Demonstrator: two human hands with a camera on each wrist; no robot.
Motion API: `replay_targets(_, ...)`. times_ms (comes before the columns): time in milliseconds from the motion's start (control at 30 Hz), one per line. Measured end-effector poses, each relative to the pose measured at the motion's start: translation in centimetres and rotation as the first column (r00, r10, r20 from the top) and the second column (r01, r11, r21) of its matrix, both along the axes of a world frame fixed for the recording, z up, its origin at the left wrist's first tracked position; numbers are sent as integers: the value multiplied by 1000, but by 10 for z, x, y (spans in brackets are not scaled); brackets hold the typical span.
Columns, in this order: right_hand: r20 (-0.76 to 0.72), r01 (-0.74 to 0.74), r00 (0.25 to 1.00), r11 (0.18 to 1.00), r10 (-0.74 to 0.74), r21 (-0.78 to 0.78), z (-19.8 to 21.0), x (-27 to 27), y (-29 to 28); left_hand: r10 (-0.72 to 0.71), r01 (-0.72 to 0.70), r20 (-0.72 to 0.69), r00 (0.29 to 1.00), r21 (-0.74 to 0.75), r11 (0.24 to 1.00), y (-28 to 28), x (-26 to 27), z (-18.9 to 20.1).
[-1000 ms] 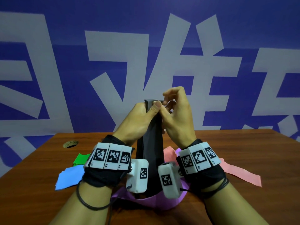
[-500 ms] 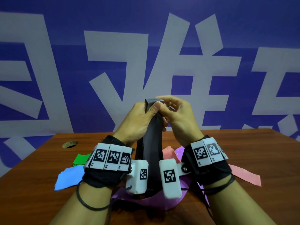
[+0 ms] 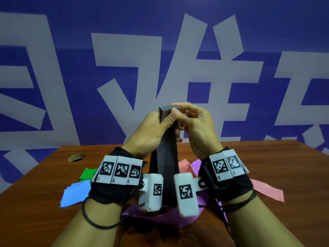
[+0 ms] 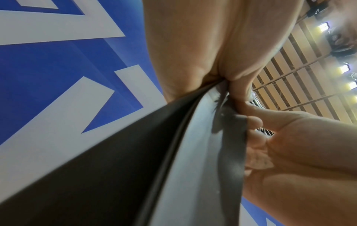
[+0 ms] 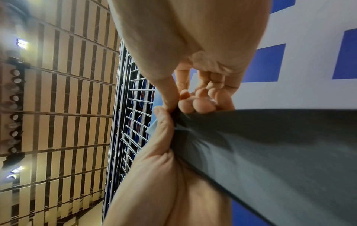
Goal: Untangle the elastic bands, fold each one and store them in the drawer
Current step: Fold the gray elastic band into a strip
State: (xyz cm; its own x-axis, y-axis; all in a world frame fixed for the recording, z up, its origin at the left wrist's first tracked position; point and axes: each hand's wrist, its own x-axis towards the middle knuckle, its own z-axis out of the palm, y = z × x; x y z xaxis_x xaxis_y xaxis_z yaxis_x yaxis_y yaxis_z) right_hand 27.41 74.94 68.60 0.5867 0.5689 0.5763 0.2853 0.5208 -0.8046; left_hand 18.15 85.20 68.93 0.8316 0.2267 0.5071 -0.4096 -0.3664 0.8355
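Black elastic band [image 3: 166, 157], folded into layers, hangs upright above the wooden surface [image 3: 267, 220] in the head view, its top edge pinched between two raised hands. The left hand [image 3: 151, 132] clamps thumb and fingers on the band's upper end, and the right hand [image 3: 197, 125] curls its fingers over the same top edge from the other side. Below them on the surface lie a purple band [image 3: 160, 218], a pink band [image 3: 267, 191], a folded blue band [image 3: 74, 193] and a green band [image 3: 87, 173], with a round cable hole [image 3: 76, 157] near the far left edge and a blue wall with white lettering [image 3: 124, 68] behind. From the left wrist view, the black elastic band [image 4: 135, 168] runs diagonally away from the camera in stacked layers, the left hand [image 4: 212, 45] gripping it at its far end while the right hand [image 4: 289, 145] presses fingertips against its edge. From the right wrist view, the right hand [image 5: 193, 38] pinches the band's [image 5: 270, 145] corner with thumb and fingers beside the thumb of the left hand [image 5: 164, 175]; a pale sliver at the pinch may be an inner layer.
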Motion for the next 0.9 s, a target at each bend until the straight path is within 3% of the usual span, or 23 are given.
replay_targets(133,44,12,999,1000,-12,-7,2,-7,-2,-13,14,20,1000,-54,998,-3,-1,3)
replay_targets(267,138,84,988,989,-67,-121,5,-15,-4,47,-44,45,998,-78,996,0,-3,12)
replay_targets(400,213,58,977,948,10,-312,11,-24,-14,167,-160,109,980,-66,985,-5,-10,42)
replay_targets(533,184,2,981,940,65,-342,39,-40,-27,219,-216,124,968,-32,976,-10,-19,67)
replay_targets(700,227,-83,958,925,177,-371,64,-64,-26,78,-77,40,996,-43,996,-18,-32,81)
replay_targets(900,376,140,926,900,28,-412,68,-63,-24,41,-39,12,999,-98,994,-17,-46,86)
